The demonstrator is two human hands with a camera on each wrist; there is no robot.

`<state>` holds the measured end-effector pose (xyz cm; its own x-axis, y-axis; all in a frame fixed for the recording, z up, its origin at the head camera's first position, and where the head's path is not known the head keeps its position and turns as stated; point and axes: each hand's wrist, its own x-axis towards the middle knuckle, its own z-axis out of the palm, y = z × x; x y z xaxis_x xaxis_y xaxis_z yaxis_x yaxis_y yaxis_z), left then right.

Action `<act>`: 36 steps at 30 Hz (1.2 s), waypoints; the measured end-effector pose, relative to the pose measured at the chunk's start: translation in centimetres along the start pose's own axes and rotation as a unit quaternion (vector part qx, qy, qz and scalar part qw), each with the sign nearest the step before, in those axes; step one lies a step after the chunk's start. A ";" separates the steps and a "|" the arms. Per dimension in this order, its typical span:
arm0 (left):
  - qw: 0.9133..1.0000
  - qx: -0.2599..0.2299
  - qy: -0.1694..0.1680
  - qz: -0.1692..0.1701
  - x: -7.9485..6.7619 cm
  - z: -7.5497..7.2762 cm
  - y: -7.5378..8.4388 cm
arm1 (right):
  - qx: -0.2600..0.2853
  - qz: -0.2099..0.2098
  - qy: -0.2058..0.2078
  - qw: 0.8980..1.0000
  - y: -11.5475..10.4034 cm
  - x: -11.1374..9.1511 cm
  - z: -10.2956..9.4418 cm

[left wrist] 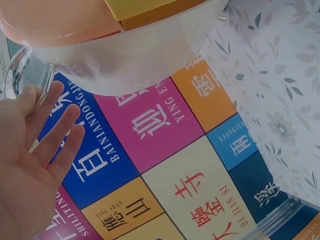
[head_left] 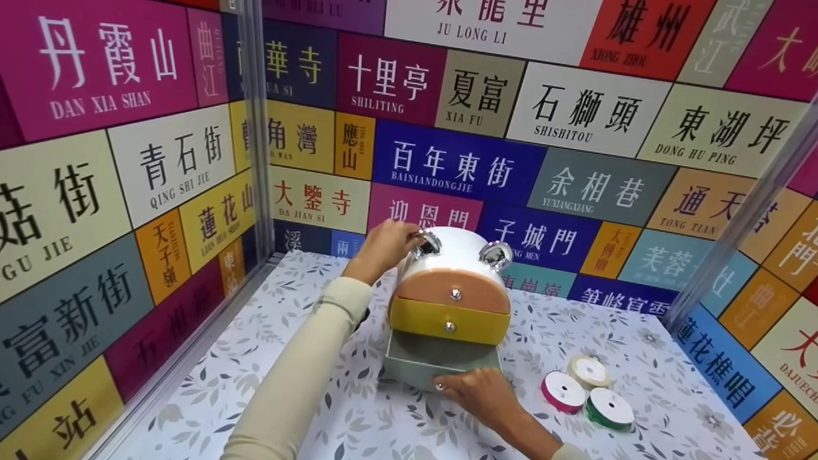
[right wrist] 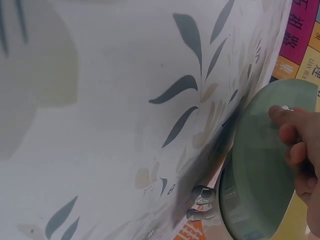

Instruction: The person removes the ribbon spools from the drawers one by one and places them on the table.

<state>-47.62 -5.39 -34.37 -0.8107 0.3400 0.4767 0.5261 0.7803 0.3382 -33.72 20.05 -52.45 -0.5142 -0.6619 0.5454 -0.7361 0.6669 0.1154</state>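
A small rounded drawer box (head_left: 466,246) with a white top and clear ear-shaped pieces stands on the table. My left hand (head_left: 385,248) pinches the left clear ear (left wrist: 42,87) between thumb and index finger, its other fingers spread. Below the orange drawer (head_left: 428,284) and the yellow drawer (head_left: 412,317), the green drawer (head_left: 409,372) is pulled out and its inside shows. My right hand (head_left: 480,395) pinches the silver knob (right wrist: 286,108) on the green drawer's front, other fingers curled beside it.
To the right of the box, three ribbon spools lie close together: a cream one (head_left: 583,369), a pink-edged one (head_left: 561,383) and a green one (head_left: 607,404). A leaf-patterned cloth (head_left: 307,364) covers the table. Sign-printed walls (head_left: 447,160) rise behind and at the sides.
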 end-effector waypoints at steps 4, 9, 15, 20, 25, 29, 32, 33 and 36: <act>1.000 0.004 0.005 0.002 0.1 0.1 0.0 | -0.007 -0.008 -0.002 1.000 0.2 0.2 0.1; 1.000 0.001 0.005 -0.001 0.3 0.1 0.0 | 0.000 0.004 -0.008 1.000 0.5 0.6 0.1; 1.000 0.000 0.003 -0.002 0.3 0.0 -0.1 | 0.009 0.009 -0.007 1.000 0.9 0.8 0.4; 1.000 -0.001 0.003 0.001 0.1 0.0 -0.3 | 0.021 0.022 -0.006 1.000 1.1 0.9 0.8; 1.000 0.004 0.004 0.002 0.1 0.1 -0.4 | 0.039 0.037 -0.013 0.998 1.2 0.9 0.9; 1.000 0.003 0.006 0.002 0.1 0.2 -0.4 | 0.041 0.040 -0.003 0.998 1.4 1.0 1.1; 1.000 0.008 0.008 0.010 0.2 0.2 -0.3 | 0.034 0.041 0.009 0.999 1.6 1.0 1.2; 1.000 0.011 0.008 0.012 0.2 0.2 -0.2 | 0.032 0.042 0.010 0.999 1.7 0.9 1.3; 1.000 0.015 0.004 0.012 0.2 0.2 -0.1 | 0.035 0.044 0.009 0.998 1.8 0.9 1.4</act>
<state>-47.93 -5.29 -34.51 -0.7951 0.3550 0.4918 0.5379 0.7874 0.3011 -36.10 20.18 -52.89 -0.5703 -0.5959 0.5654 -0.7185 0.6955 0.0083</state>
